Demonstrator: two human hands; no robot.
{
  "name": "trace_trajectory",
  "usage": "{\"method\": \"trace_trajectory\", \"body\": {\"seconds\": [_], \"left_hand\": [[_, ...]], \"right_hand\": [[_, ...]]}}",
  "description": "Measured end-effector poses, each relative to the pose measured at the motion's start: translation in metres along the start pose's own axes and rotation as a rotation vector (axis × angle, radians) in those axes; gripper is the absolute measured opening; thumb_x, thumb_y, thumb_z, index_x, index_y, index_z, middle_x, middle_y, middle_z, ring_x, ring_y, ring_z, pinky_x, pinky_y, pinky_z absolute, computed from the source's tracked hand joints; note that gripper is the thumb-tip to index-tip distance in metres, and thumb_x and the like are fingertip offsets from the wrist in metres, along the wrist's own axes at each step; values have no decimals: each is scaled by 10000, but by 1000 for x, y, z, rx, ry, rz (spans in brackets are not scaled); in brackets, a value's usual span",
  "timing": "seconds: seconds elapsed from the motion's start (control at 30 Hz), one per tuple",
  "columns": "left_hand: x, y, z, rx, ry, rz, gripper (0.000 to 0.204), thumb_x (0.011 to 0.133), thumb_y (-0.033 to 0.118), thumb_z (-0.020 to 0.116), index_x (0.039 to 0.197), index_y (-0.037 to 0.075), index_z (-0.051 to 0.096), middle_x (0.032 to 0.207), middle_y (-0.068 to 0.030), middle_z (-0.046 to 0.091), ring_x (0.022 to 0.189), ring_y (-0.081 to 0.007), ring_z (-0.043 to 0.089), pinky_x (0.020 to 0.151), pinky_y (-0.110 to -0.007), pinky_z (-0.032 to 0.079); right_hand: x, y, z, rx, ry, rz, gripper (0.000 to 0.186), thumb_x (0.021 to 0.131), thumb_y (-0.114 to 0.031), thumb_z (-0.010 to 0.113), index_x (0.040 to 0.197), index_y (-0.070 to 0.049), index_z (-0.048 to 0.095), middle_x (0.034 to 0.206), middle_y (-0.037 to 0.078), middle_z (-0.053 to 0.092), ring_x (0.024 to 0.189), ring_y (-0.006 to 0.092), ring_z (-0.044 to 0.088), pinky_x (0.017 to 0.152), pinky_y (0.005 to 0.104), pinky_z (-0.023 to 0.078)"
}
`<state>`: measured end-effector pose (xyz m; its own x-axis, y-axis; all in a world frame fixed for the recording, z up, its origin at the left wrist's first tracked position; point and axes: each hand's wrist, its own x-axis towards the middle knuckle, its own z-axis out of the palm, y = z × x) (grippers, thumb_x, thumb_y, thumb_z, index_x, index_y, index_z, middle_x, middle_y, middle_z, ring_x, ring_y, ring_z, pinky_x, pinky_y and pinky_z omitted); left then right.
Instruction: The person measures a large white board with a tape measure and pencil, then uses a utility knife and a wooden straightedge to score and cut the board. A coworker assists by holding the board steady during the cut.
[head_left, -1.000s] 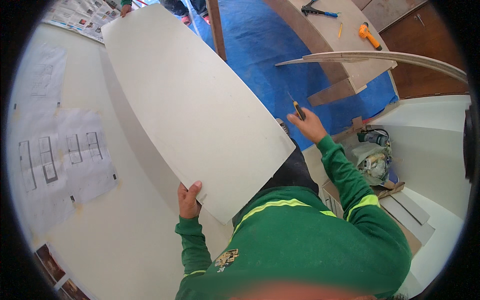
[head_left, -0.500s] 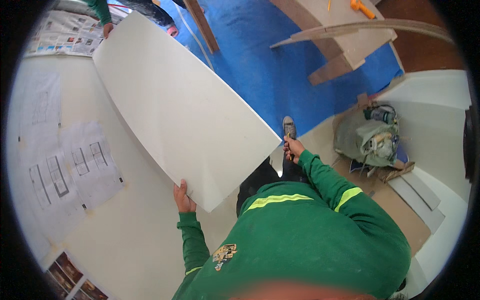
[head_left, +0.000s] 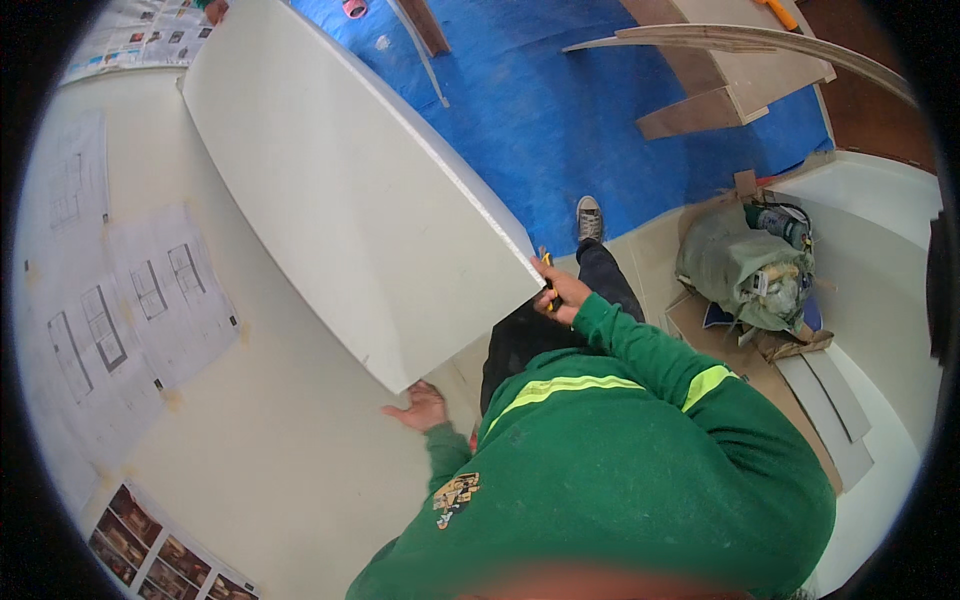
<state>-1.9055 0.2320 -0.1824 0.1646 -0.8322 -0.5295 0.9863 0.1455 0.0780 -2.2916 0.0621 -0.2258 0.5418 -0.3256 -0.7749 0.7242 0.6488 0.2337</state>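
Note:
A large white panel (head_left: 340, 190) slants across the middle, its pale, rough-looking edge turned to the right. At its near right corner, my right hand (head_left: 567, 297) is closed round a slim yellow-and-black hand tool (head_left: 545, 257), and its fingers meet the panel's edge. My left hand (head_left: 420, 405) is just below the panel's near left corner, fingers spread; whether it touches the panel I cannot tell. At the far end another person's hand (head_left: 216, 11) is on the panel.
Drawings on paper sheets (head_left: 110, 320) and a photo sheet (head_left: 170, 545) are fixed to the pale surface at left. Blue sheeting (head_left: 520, 130) covers the far floor. A curved wooden piece (head_left: 720, 38) and a stuffed green bag (head_left: 725, 255) lie at right.
The panel has tilted, showing its right edge, and its near end is slightly lower left. My left hand has let go of its side and opened below the corner; my right hand has moved onto its edge.

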Motion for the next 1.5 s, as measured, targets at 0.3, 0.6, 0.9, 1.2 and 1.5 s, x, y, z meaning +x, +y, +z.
{"method": "trace_trajectory", "body": {"seconds": [0.3, 0.6, 0.9, 1.2, 1.5], "left_hand": [[42, -100, -22, -152, 291, 228, 774, 867, 652, 722, 1369, 85, 562, 1377, -105, 617, 1357, -304, 507, 1167, -580, 392], [116, -230, -48, 257, 310, 15, 600, 1028, 547, 564, 1391, 69, 549, 1265, -116, 669, 1152, -312, 637, 999, -515, 521], [116, -180, -56, 79, 376, 228, 636, 1048, 579, 503, 1414, 61, 542, 1337, -150, 635, 1202, -359, 629, 1030, -554, 522], [160, -150, -102, 257, 582, 179, 775, 982, 673, 552, 1489, 89, 506, 1463, -130, 575, 1303, -364, 568, 1115, -552, 456], [156, -154, -91, 270, 755, 245, 839, 971, 665, 594, 1458, -15, 521, 1398, -146, 602, 1201, -309, 615, 1057, -436, 511]], "right_hand": [[-1, -9, 4, -117, -19, 38, 284, 1045, -389, 630, 1140, -122, 639, 847, -5, 632, 497, 29, 410, 427, 155, 373], [34, 7, 17, -516, 112, 365, 380, 1033, -440, 629, 1037, -64, 575, 751, -19, 501, 497, 61, 406, 414, 213, 393], [44, 14, 27, -640, 78, 442, 340, 1054, -414, 605, 946, -97, 542, 710, -24, 457, 541, 86, 439, 493, 281, 463], [70, -10, 60, -1169, 129, 672, 336, 1078, -414, 559, 1076, -77, 568, 807, 18, 552, 532, 107, 428, 488, 294, 398], [149, -213, 309, -2458, 415, -854, 458, 1030, -416, 565, 1093, 26, 668, 847, 248, 708, 760, 422, 695, 711, 526, 538]]}}
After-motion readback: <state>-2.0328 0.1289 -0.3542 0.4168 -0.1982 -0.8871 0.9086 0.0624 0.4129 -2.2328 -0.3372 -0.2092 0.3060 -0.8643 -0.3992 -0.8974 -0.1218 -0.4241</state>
